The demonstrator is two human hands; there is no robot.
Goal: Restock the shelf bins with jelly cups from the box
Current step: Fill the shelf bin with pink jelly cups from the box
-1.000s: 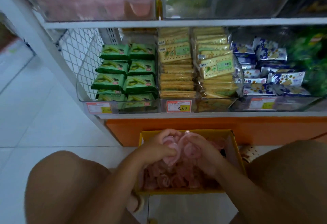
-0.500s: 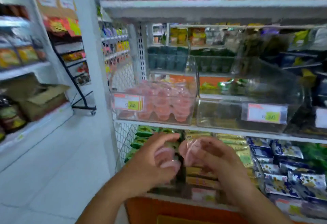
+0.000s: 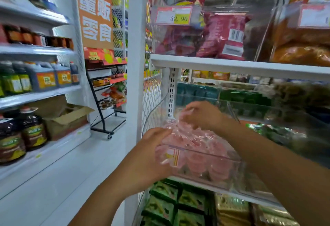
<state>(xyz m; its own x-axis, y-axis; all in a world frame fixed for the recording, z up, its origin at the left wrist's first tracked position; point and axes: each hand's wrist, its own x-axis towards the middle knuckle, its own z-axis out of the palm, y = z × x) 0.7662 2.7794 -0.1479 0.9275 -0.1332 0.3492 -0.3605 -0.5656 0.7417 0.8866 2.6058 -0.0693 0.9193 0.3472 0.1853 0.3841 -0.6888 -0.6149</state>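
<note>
Head camera looked at a see-through bin on a white shelf. The bin had lots of pink jelly cups in it, piled nearly up to its front edge. It was open at the top, so cups could be dropped in from above. The right hand was over the back of the pile, at about 12 o'clock from the middle of the bin. Its fingers were bent down and pinched some shiny cups, most likely so they could be set on top without spilling. The left hand was at the bin's front corner, at about 8 o'clock. Its back faced the camera and hid its fingers, so I could not tell if it held cups or only pressed on the bin. Its thumb lay on top, touching the shiny pile. I think it was there like a little wall, to stop cups from rolling off the front. A red and yellow price label was stuck on the bin's front, just beside that hand. Red snack bags sat on the shelf above, at 12 o'clock, and green packets lay below, at 6 o'clock. The box for the job could not be seen. The bin looked nearly full, so I guessed only a few more cups would fit.
</note>
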